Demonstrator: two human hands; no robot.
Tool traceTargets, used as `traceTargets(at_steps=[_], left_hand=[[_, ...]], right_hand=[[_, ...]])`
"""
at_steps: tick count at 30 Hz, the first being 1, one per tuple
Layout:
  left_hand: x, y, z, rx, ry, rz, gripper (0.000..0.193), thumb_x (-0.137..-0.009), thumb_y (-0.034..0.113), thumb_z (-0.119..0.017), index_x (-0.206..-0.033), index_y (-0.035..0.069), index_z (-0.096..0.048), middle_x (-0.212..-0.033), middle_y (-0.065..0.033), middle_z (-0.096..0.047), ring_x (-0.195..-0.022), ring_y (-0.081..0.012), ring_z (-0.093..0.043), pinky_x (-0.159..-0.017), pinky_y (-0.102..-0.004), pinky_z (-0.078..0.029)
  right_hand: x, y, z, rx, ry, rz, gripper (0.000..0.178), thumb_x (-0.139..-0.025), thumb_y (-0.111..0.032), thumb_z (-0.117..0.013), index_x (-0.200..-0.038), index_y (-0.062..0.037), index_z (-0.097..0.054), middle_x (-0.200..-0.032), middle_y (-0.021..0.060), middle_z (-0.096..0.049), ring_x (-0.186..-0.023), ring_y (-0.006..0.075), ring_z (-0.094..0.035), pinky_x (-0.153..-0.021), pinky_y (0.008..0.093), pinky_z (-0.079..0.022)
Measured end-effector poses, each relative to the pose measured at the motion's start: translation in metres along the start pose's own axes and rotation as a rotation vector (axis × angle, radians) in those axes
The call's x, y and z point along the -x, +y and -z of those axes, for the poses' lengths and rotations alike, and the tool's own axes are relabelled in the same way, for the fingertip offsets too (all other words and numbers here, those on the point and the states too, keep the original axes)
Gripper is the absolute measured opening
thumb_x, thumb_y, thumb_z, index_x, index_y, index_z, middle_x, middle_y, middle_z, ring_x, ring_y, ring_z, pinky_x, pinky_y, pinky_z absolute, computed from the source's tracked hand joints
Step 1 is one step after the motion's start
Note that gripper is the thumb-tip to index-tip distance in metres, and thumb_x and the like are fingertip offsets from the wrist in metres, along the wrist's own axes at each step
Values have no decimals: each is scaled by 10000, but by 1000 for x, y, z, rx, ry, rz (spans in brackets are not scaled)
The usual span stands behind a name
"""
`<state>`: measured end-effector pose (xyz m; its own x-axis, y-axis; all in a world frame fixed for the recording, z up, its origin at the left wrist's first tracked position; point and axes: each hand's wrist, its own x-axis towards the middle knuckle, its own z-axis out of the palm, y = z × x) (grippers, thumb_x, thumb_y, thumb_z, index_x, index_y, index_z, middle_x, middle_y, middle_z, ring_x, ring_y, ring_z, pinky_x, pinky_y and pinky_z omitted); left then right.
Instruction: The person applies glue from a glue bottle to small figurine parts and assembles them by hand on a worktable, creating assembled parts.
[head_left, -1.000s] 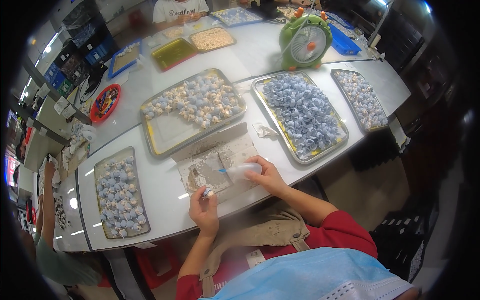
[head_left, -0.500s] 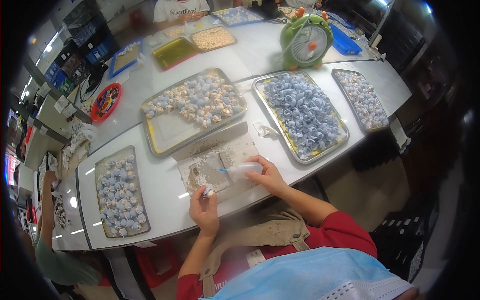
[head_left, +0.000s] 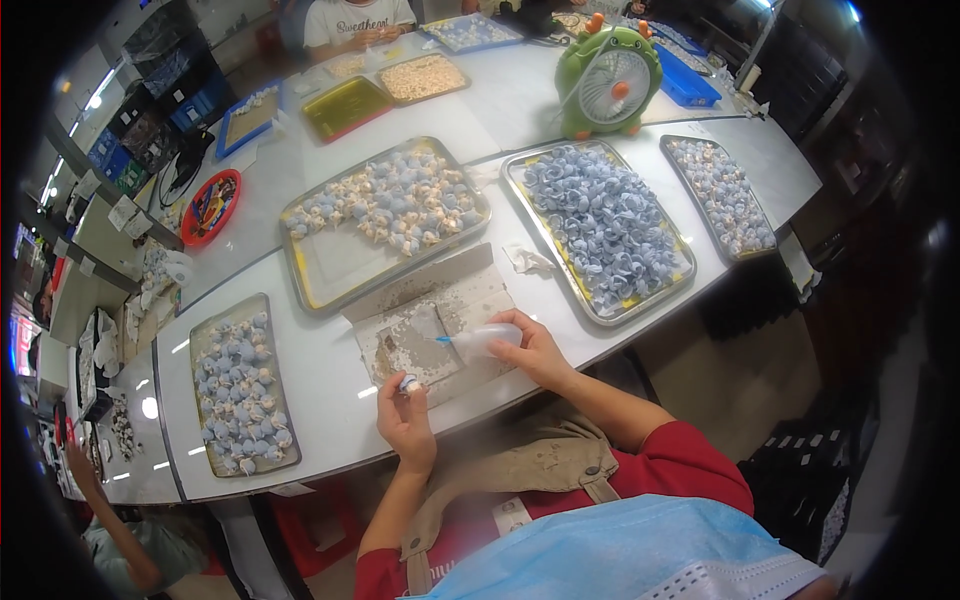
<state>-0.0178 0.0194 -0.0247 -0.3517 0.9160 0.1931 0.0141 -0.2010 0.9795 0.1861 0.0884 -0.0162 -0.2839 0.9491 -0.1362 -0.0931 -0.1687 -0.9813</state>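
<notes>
A small blue-and-cream plastic figure part (head_left: 409,384) is pinched between the thumb and fingers of my left hand (head_left: 404,425). My right hand (head_left: 538,358) is wrapped round a translucent white squeeze bottle (head_left: 484,342). The bottle lies tilted on its side in the grip, its thin blue nozzle (head_left: 444,340) pointing left. The nozzle tip and the part are apart. Both hands are over the near edge of a stained piece of cardboard (head_left: 478,283), which is spotted with dried white residue.
A tray (head_left: 335,285) of similar parts lies beyond the cardboard, another tray (head_left: 283,420) at left. To the right are a tray (head_left: 615,318) of blue-grey curved pieces and a further tray (head_left: 742,255). A green fan (head_left: 612,85) stands behind. A co-worker's arm (head_left: 115,520) shows at far left.
The part in my left hand has turned slightly, and that hand has shifted a little. My right hand keeps the bottle nearly still. The co-worker's arm at far left has moved lower and away.
</notes>
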Motion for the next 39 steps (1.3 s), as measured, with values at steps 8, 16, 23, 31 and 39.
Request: traceTargets(at_steps=[8, 16, 23, 31, 39], left_hand=[[-27, 55, 2, 302, -150, -130, 374, -916, 271, -504, -1157, 1, -409, -945, -115, -555, -841, -174, -550, -779, -308, -466], [-41, 240, -43, 722, -752, -158, 363, -889, 402, -512, -1068, 92, -451, -943, -88, -603, -1007, -268, -487, -918, -378, -373], [48, 295, -76, 475, -299, 355, 170, -963, 178, -290, -948, 55, -408, -766, -55, -538, -949, -147, -492, -930, -279, -369], [17, 285, -84, 734, -439, 177, 158, -962, 192, -316, -949, 60, -402, -741, -61, -539, -923, -181, -503, -938, -328, -367], [30, 277, -33, 963, -638, 41, 153, -961, 205, -340, -949, 64, -396, -719, -66, -540, -900, -212, -513, -946, -371, -365]], right_hand=[[5, -1, 0, -56, -26, -28, 276, -854, -121, -602, -1097, -57, -489, -962, 11, -580, -839, 61, -549, -714, 203, -454], [2, -11, -10, -22, -9, 26, 314, -839, -196, -639, -1082, -64, -490, -912, 13, -564, -822, 64, -516, -702, 210, -427], [-8, 14, 22, -151, 8, 42, 288, -849, -127, -612, -1094, -43, -488, -975, 27, -579, -867, 82, -545, -756, 220, -445], [5, 0, 2, -119, -25, 59, 333, -830, -175, -647, -1093, -38, -496, -941, 33, -569, -831, 77, -526, -703, 217, -433], [2, -8, -15, -148, -50, 38, 359, -827, -210, -654, -1091, -36, -485, -943, 32, -560, -844, 76, -520, -711, 222, -430]])
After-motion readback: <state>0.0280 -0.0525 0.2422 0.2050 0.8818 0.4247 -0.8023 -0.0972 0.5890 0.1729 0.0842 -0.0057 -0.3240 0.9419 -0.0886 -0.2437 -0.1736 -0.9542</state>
